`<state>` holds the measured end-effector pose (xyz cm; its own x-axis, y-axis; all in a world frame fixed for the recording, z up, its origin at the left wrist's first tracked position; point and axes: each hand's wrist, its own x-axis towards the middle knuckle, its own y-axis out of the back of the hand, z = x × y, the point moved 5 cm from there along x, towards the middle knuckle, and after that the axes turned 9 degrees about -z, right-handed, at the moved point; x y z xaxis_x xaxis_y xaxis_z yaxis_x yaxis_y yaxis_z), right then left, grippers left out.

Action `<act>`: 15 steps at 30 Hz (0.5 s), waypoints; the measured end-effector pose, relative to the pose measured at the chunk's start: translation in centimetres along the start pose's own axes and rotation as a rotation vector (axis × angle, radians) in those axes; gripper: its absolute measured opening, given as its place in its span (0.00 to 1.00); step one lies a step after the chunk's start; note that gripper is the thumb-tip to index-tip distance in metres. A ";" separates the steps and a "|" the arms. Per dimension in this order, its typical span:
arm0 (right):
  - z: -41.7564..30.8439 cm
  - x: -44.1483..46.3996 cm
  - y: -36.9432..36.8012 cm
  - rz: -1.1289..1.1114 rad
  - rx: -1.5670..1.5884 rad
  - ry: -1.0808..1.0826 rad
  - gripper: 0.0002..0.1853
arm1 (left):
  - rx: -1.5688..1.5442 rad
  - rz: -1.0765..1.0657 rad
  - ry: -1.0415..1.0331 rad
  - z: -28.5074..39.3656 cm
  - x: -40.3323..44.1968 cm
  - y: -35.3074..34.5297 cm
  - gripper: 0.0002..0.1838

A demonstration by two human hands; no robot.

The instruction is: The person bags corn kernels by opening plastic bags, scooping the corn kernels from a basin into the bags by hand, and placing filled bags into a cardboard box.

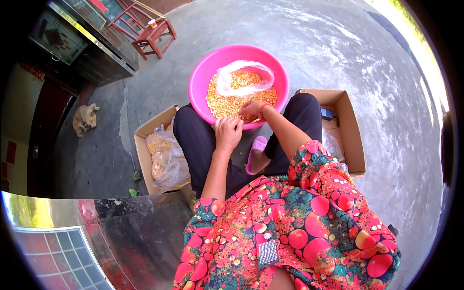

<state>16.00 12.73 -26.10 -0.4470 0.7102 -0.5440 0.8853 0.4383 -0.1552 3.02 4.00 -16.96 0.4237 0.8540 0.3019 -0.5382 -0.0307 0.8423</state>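
Note:
A pink basin (197, 91) between my knees holds loose yellow-orange corn kernels (220, 102). On top of the kernels lies a clear plastic bag (227, 82), its mouth open, with kernels showing inside the opening. My left hand (228, 133) rests at the near rim of the basin, fingers bent over the edge and their tips partly hidden. Just right of it, my right hand (251, 110), with a red band at the wrist, reaches down to the kernels. Its fingers are drawn together; what lies between them is too small to make out.
Left of my legs, a cardboard box (141, 150) contains plastic bags of kernels (162, 145). Another cardboard box (355, 140) on the right holds a dark blue object (327, 114) and plastic. A dog (85, 119) lies near the doorway; a red wooden chair (152, 34) stands farther back.

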 end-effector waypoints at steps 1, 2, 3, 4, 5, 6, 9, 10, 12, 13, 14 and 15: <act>0.3 0.3 0.1 0.000 -0.003 0.000 0.13 | 0.005 -0.001 0.001 0.0 0.0 0.0 0.10; 0.2 0.6 0.1 -0.012 -0.087 0.053 0.13 | 0.012 0.000 0.001 0.1 0.0 0.1 0.10; 0.0 1.0 0.2 -0.024 -0.171 0.108 0.13 | 0.013 0.005 -0.002 0.1 0.1 0.2 0.10; 0.1 1.3 0.6 -0.023 -0.173 0.111 0.13 | 0.017 -0.011 -0.003 0.1 0.1 0.2 0.10; -0.2 0.9 0.7 -0.047 -0.034 0.105 0.12 | 0.020 -0.028 -0.002 0.1 0.1 0.1 0.10; -0.5 0.5 0.6 -0.071 0.106 0.096 0.11 | 0.021 -0.026 -0.002 0.2 0.1 0.1 0.10; -2.4 5.5 4.9 0.011 -0.166 0.460 0.11 | 0.016 0.004 -0.006 0.2 0.1 0.3 0.10; -4.2 4.5 4.9 0.087 -0.068 0.530 0.14 | 0.011 0.018 -0.010 0.3 0.0 0.3 0.10; -8.6 -0.7 2.9 0.272 0.552 0.421 0.20 | 0.004 0.030 -0.014 0.3 0.1 0.2 0.10; -9.7 -1.7 3.0 0.431 0.299 0.302 0.24 | -0.019 0.061 -0.028 0.2 0.1 0.2 0.10; -9.4 -2.0 3.1 0.431 0.299 0.301 0.24 | -0.042 0.091 -0.042 0.3 0.0 0.3 0.10; -9.3 -2.9 3.5 0.506 -0.055 0.235 0.22 | -0.042 0.092 -0.042 0.3 0.0 0.4 0.10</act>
<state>19.22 17.37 -17.44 0.0102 0.9404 -0.3400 0.9917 0.0340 0.1239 3.06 3.80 -16.51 0.4007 0.8259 0.3966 -0.6059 -0.0859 0.7909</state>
